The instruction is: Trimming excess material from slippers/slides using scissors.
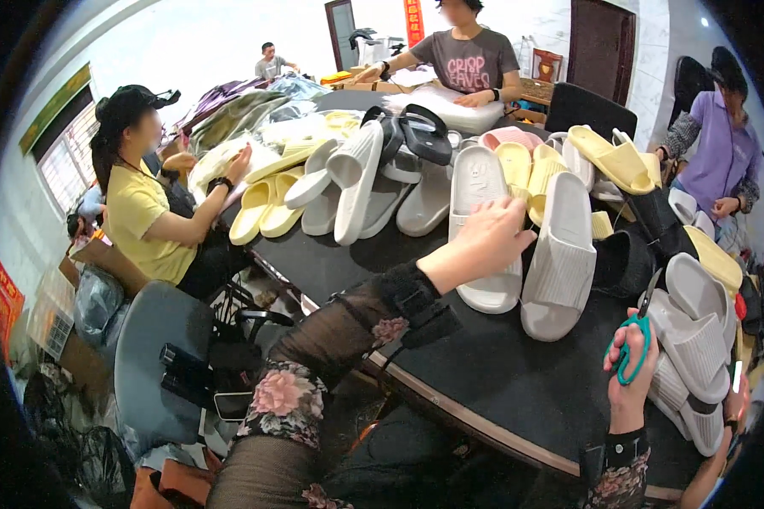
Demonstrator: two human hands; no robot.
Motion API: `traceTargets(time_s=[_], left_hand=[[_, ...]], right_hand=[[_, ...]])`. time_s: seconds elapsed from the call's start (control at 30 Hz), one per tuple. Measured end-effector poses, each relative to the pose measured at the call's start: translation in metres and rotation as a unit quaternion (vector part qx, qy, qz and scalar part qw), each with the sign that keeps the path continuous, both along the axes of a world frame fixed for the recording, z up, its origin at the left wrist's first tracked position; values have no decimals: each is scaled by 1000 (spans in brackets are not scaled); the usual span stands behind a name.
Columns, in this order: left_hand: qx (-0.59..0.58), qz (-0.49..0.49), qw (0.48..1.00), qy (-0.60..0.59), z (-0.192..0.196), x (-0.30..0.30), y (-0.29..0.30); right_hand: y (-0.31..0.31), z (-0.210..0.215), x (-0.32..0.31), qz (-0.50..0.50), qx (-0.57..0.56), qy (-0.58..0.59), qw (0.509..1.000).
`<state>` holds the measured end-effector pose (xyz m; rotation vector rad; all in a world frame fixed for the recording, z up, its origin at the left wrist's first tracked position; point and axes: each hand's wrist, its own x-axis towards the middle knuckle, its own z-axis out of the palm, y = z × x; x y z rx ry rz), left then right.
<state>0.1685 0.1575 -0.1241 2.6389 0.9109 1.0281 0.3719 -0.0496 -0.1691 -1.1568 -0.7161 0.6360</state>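
Observation:
My left hand [484, 243] reaches across a grey slide slipper [480, 182] on the black table, its fingers stretched apart toward a second grey slipper [560, 250] beside it. It appears to touch the first slipper but is not wrapped round it. At the right, my right hand [630, 369] is closed on scissors [640, 335] with teal handles, their blades pointing up and away. A heap of grey slippers [692, 339] lies just right of the scissors. Between the second grey slipper and the scissors sits a black slipper [624, 265].
Yellow slippers [267, 206], a white one [358, 182] and black ones [424, 134] crowd the table's far side. A person in yellow [157, 195] handles clear bags at left; another in a dark shirt [467, 64] stands opposite. A grey chair [163, 356] stands at lower left.

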Motion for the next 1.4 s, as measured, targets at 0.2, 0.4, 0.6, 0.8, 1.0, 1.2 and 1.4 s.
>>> traceTargets(time_s=[0.2,0.4,0.6,0.8,1.0,1.2,1.4], left_hand=[[21,-16,998,64,3,13,4],[-9,2,992,127,15,17,11],[-79,-85,991,69,9,17,13],[-111,-172,973,103,6,32,1],[-118,-201,962,139,9,36,4],[-138,-183,961,155,5,38,10],[-188,-147,962,136,9,28,1]], right_hand=[[0,1,-4,2,3,1,1000],[-2,4,-4,6,7,-2,1000],[-2,3,-5,14,-2,-7,1000],[-3,4,-6,6,-17,-24,1000],[-2,2,-5,11,-20,-33,999],[-3,3,-5,21,-24,-46,998],[-3,6,-8,20,-18,-36,999]])
